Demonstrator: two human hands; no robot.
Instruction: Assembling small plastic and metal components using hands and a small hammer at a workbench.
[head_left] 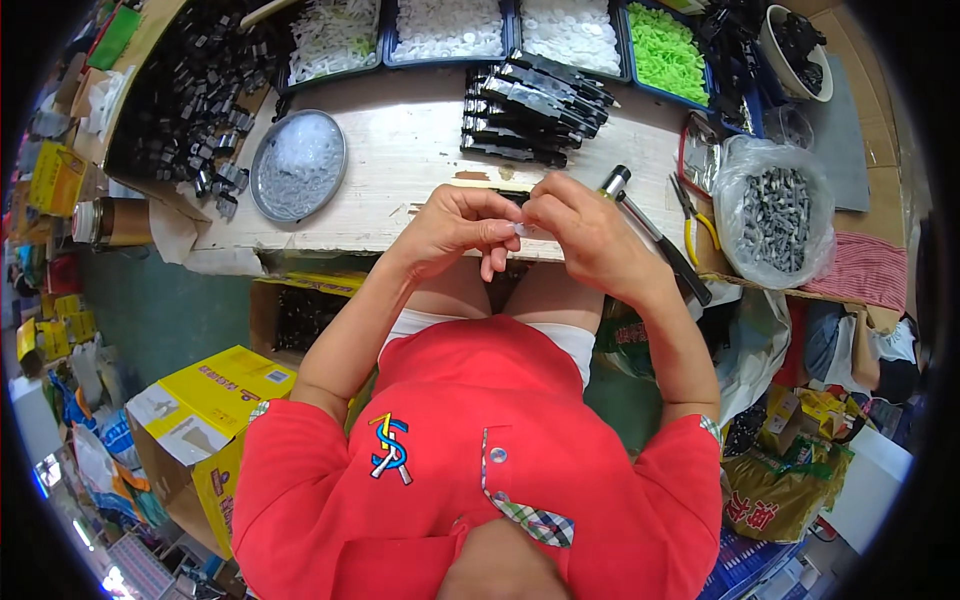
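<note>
My left hand (455, 228) and my right hand (580, 225) meet at the front edge of a pale wooden bench (400, 165). Together they pinch a small whitish clear part (520, 230) between the fingertips; a dark piece (513, 196) shows just behind the fingers. Right beyond my hands lies a stack of long black parts (530, 105). A round metal dish of clear small parts (298, 164) sits to the left of my left hand.
Trays of white parts (450, 28) and green parts (665, 50) line the back. A heap of black parts (195, 100) lies left. A clear bag of grey metal pieces (775, 210), yellow-handled pliers (695, 215) and a black-handled tool (655, 235) lie right. Yellow boxes (205, 420) stand on the floor.
</note>
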